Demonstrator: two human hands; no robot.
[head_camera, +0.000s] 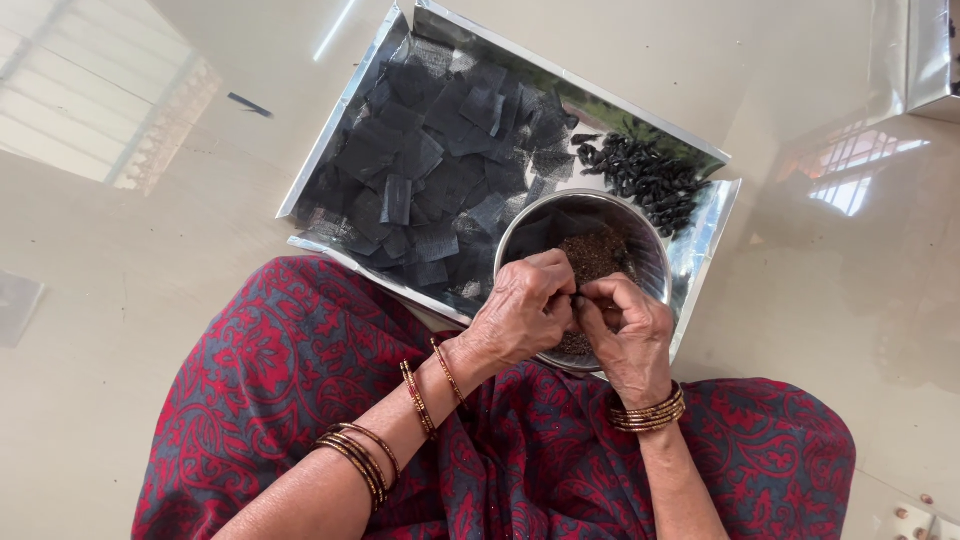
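Head view: both my hands, left (520, 315) and right (625, 335), pinch one small black piece above the round steel bowl (655, 250); a loose grip could drop it in.

Glossy beige floor (120, 330), shiny metal box corner (935, 55) at upper right, small dark scrap (248, 104) at upper left.

We are noting the glossy beige tiled floor (130, 300) carrying a shiny rectangular metal tray (705, 245) and a second metal tray's corner (935, 60).
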